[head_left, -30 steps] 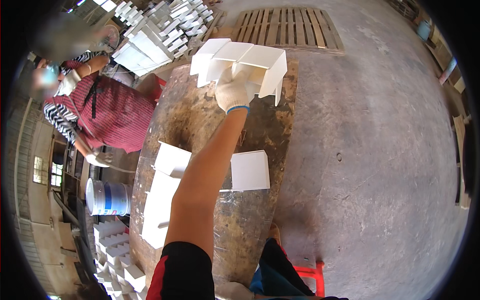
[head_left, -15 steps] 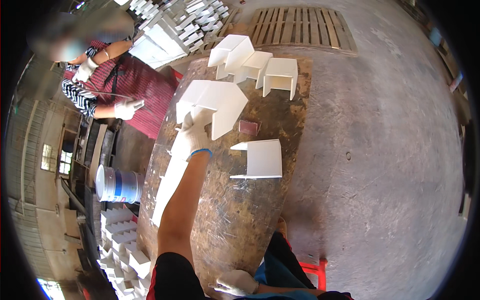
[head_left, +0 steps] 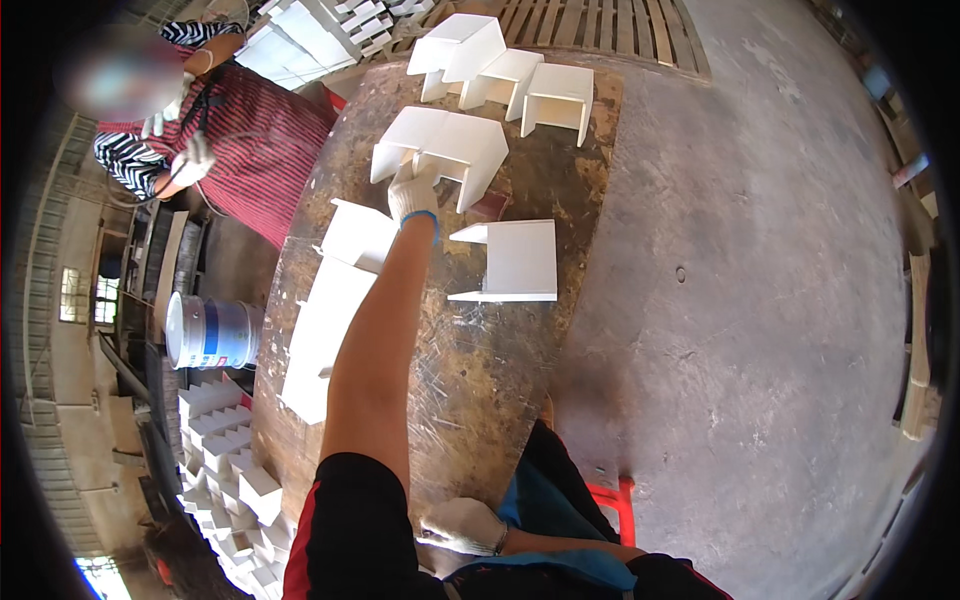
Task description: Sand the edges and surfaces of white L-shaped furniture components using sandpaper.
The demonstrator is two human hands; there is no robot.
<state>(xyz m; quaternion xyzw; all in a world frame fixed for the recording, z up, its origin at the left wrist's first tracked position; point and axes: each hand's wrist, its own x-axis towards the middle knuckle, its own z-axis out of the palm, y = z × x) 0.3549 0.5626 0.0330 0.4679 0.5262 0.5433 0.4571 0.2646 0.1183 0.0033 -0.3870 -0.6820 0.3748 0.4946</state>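
We have the left hand (head_left: 413, 192), gloved in white, stretched out over the table (head_left: 500, 350), its grip closed on the near edge of a white folded corner piece (head_left: 440, 150). That piece hangs over the far half of the table, tilted, between the row of finished pieces (head_left: 510, 75) at the far end and a single white piece (head_left: 515, 262) lying just to the right of our wrist.

To handle it well, we judge we should keep hold near the fold, where the sheet looks stiffest, and keep it level so the thin side flaps do not catch on the neighbours. There is little free room beyond it, so a slow, straight carry seems safest.

The right hand (head_left: 462, 525), also gloved, rests low by our lap at the near edge of the table; it seems empty and loosely curled, though we cannot tell its grip for certain.

The table is a worn, stained brown slab with flat white sheets (head_left: 330, 310) lined along its left side. The floor (head_left: 760, 300) is bare concrete; a wooden pallet (head_left: 610, 30) lies beyond the table. To the left stand a white bucket (head_left: 210, 332) and stacks of more white pieces (head_left: 225, 440). A person in a red striped apron (head_left: 250, 130) works at the far left.
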